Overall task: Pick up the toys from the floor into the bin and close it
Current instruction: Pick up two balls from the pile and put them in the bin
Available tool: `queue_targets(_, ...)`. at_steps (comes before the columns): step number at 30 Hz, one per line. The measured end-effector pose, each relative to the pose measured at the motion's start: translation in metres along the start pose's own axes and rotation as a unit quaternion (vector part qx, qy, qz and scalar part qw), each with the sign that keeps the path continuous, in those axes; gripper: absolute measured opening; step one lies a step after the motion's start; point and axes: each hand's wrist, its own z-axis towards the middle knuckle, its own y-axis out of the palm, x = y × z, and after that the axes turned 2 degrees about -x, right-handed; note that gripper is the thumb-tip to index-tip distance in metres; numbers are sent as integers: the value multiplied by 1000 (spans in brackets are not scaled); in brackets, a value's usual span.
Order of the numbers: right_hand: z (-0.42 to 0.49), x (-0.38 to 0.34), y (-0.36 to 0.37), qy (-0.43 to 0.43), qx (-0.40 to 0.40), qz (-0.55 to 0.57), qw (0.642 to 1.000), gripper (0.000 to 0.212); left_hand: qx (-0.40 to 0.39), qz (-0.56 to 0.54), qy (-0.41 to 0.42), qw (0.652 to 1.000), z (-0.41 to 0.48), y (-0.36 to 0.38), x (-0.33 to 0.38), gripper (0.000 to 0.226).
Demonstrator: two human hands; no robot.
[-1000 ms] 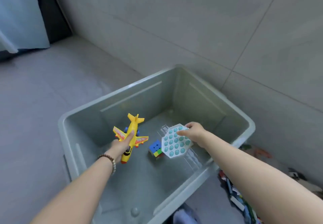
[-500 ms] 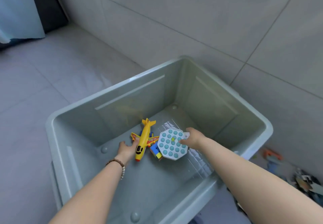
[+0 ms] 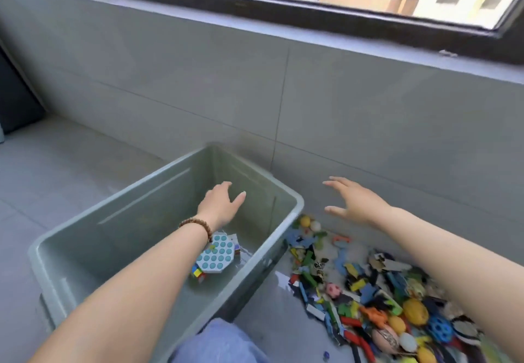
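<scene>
A pale green bin [image 3: 286, 238] stands open on the floor by the wall. At its bottom lie a white octagonal pop toy [image 3: 217, 255] with teal bubbles and a small multicoloured block [image 3: 197, 273]; the yellow plane is hidden under my forearm. My left hand [image 3: 219, 206], with a bead bracelet on the wrist, hovers over the bin, fingers relaxed, holding nothing. My right hand [image 3: 354, 202] is spread open in the air to the right of the bin, above the far end of a heap of toys [image 3: 368, 291] on the floor.
The toy heap holds several coloured blocks, balls and flat pieces, and runs from the bin's right side to the lower right corner. A grey tiled wall [image 3: 283, 93] with a window sill rises behind. Blue cloth [image 3: 218, 343] shows at the bottom edge.
Both hands have let go of the plane and the pop toy and lifted out of the bin. My right hand has swung right over the toy heap. The view has tilted up.
</scene>
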Motion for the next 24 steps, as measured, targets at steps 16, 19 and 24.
queue_targets(16,-165,241,156,270,-92,152,946,74,-257,186,209,925,-27,267,178,69)
queue_targets(19,-168,262,203,291,-108,213,926,76,-312,199,210,905,-31,317,181,69)
queue_targets(24,-160,282,264,325,-85,314,888,71,-351,158,236,892,-31,382,191,65)
